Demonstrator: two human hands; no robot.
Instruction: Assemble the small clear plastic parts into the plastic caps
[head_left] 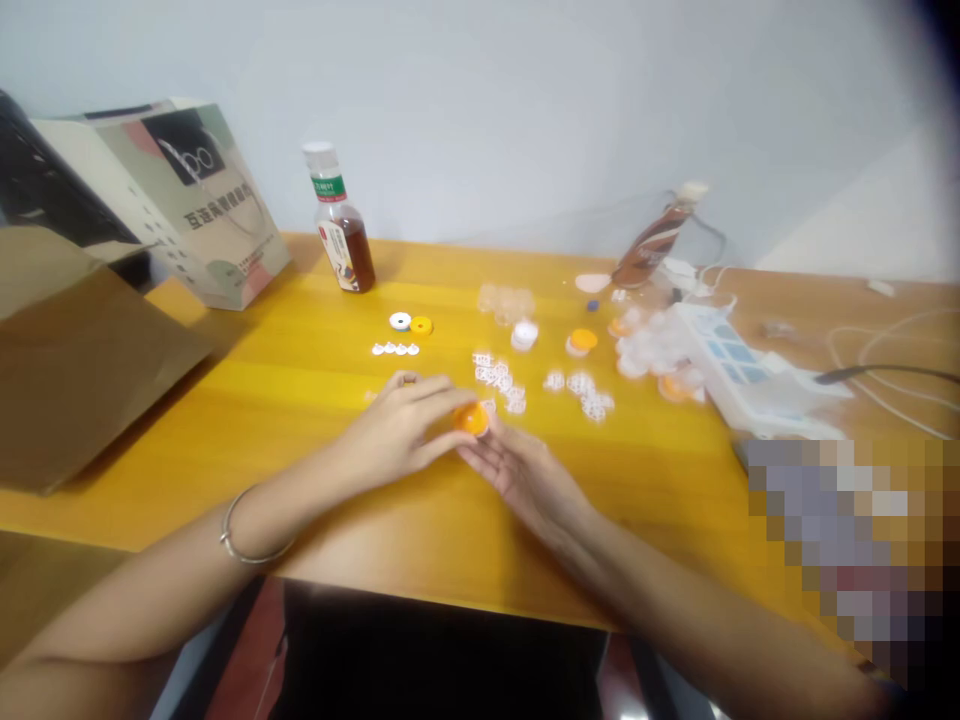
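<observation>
My left hand (pixel 409 420) pinches a small round orange cap (pixel 472 418) between thumb and fingers at the middle of the table. My right hand (pixel 529 475) closes on the same cap from the right, its fingertips touching the rim. Whether a container sits under the cap is hidden by the fingers. Just beyond the hands lie small white patterned pieces (pixel 495 375), with more such pieces (pixel 589 390) to the right. Behind my left hand sit a white ring-like disc (pixel 400 321), a yellow one (pixel 421 326) and a row of small white pieces (pixel 396 349).
A tea bottle (pixel 343 235) stands at the back, a brown bottle (pixel 656 240) leans at the right. An orange-lidded jar (pixel 581 342), white-lidded jar (pixel 524 335), clear containers (pixel 652 345) and a white power strip (pixel 727 365) are rightward. Paper bags (pixel 202 210) and cardboard (pixel 82 370) fill the left.
</observation>
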